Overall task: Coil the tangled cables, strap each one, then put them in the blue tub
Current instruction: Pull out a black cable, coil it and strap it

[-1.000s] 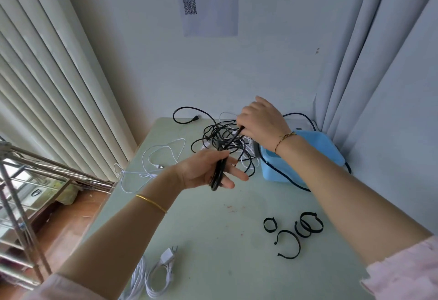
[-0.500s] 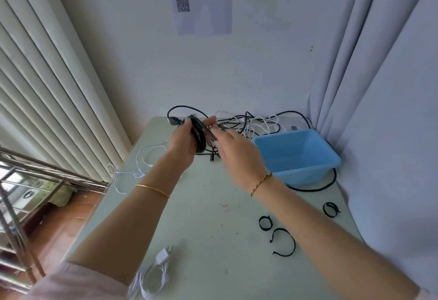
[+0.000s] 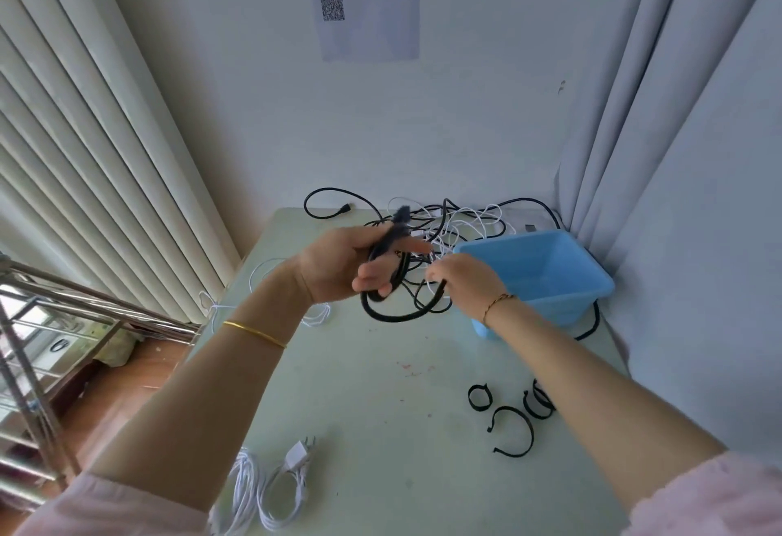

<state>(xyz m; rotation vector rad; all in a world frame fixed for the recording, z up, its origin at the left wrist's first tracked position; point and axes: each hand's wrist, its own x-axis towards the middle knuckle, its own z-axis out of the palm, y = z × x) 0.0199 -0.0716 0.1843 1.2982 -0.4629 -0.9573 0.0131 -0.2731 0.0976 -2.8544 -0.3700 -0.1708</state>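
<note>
Left hand (image 3: 338,267) grips the black cable coil (image 3: 389,317); right hand (image 3: 465,286), now drawn back, pinches its loop.

The table's (image 3: 381,408) middle lies open; tangled cables (image 3: 461,222) crowd its far edge beside the blue tub (image 3: 550,302).

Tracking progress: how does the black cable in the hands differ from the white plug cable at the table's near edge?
The black cable is held up, left hand gripping its loops, right hand pinching a strand; the white plug cable lies untouched on the pale green table. Black runs into the cable tangle; white lies apart. Neither shows a strap.
</note>
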